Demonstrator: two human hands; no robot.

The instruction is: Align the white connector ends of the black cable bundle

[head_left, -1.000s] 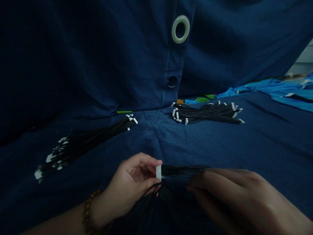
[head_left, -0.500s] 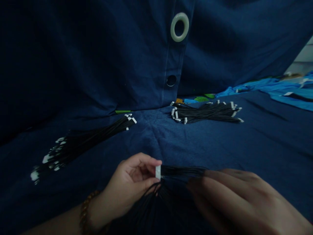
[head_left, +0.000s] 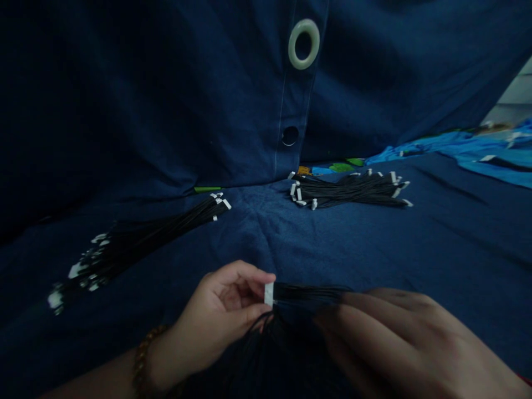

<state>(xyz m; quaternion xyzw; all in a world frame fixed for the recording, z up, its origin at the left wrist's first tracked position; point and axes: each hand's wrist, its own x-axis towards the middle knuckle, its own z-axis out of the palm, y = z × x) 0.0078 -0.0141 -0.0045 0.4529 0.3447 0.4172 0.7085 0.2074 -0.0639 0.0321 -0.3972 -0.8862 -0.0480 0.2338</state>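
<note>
Between the thumb and fingertips of my left hand (head_left: 226, 302) is a white connector (head_left: 269, 295), held upright. Thin black wires (head_left: 305, 291) run from its right side toward my right hand (head_left: 386, 332), while other loose black wires (head_left: 260, 338) hang below it. My right hand is blurred and dark at the fingertips; its fingers are bent close around the wires, but what exactly they pinch is hidden. A beaded bracelet (head_left: 143, 354) circles my left wrist.
A bundle of black wires with white connectors (head_left: 149, 235) lies at the left. Another such bundle (head_left: 349, 190) lies farther back, right of centre. Dark blue cloth (head_left: 257, 233) covers the surface and rises behind, with a pale ring (head_left: 304, 44). Bright blue material (head_left: 440, 145) lies at the right.
My right hand has shifted very slightly left along the wires. My left hand keeps its hold on the connector. The whole view has moved a little.
</note>
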